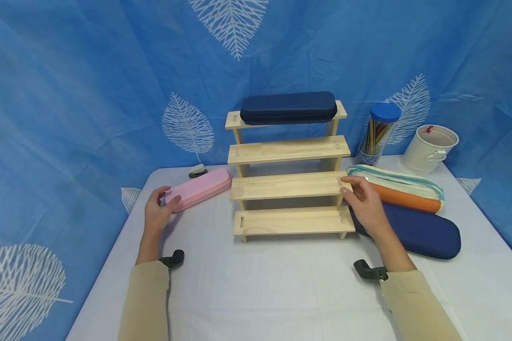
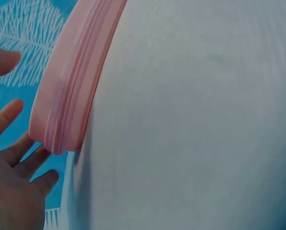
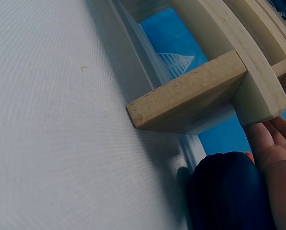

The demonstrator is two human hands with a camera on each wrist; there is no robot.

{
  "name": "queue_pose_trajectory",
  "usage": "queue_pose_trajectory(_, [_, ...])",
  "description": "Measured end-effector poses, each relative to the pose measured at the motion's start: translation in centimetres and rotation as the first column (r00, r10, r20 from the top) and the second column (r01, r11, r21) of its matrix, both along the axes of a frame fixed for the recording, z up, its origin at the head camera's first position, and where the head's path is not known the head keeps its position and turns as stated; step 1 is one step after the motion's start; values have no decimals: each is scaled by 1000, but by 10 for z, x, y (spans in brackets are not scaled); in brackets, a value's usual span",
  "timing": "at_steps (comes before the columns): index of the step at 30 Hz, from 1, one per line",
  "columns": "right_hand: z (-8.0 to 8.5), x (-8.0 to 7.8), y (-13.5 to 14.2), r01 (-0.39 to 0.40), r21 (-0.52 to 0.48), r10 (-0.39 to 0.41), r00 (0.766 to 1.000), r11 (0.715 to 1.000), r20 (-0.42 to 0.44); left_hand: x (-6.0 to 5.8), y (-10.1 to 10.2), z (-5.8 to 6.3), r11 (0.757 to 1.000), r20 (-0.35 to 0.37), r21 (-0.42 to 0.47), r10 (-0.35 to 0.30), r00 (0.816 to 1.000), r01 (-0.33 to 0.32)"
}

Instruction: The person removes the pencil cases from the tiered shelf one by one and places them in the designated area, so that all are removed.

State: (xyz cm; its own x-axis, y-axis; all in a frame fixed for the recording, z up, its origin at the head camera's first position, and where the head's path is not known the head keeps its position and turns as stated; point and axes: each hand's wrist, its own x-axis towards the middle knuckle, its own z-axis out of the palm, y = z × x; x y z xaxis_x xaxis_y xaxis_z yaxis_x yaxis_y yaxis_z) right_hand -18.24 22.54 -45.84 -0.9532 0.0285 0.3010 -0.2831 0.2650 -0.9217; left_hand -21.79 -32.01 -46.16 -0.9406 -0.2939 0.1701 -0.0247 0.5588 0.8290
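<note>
A pink zipped pencil case (image 1: 202,187) lies at an angle on the table, left of a wooden stepped rack (image 1: 288,187). My left hand (image 1: 157,210) is at its near left end, fingers spread; in the left wrist view the fingertips of the left hand (image 2: 18,177) are by the end of the pencil case (image 2: 68,96). At the right end of the rack's second step from the bottom, my right hand (image 1: 364,203) holds the board between thumb and fingers. Up close, the right hand (image 3: 279,148) lies against the rack (image 3: 262,96), its thumb mostly out of view.
A dark blue case (image 1: 288,106) sits on the top step. Right of the rack lie another navy case (image 1: 422,232) and an orange-and-cream pouch (image 1: 409,194). Behind them stand a blue-lidded jar of sticks (image 1: 377,135) and a white pot (image 1: 428,149). A small stapler (image 1: 197,171) rests behind the pink case.
</note>
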Motion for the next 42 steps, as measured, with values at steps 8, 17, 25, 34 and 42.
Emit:
queue_pose_trajectory(8, [2, 1, -1, -1, -9, 1, 1000, 1000, 7, -6, 13, 13, 1000, -168, 9, -15, 986, 16])
queue_pose_trajectory(17, [2, 0, -1, 4, -6, -4, 1000, 1000, 10, -11, 33, 44, 990, -319, 51, -107, 942, 130])
queue_pose_trajectory(25, [3, 1, -2, -1, -11, 1, 1000, 1000, -11, -9, 51, 71, 962, -338, 82, -218, 915, 259])
queue_pose_trajectory(34, [4, 1, -1, -5, -15, 5, 1000, 1000, -9, -4, 82, 94, 914, -349, 179, -288, 892, 365])
queue_pose_trajectory(42, [1, 0, -1, 3, -14, -3, 1000, 1000, 0, -9, 100, 109, 896, -372, 138, -347, 861, 421])
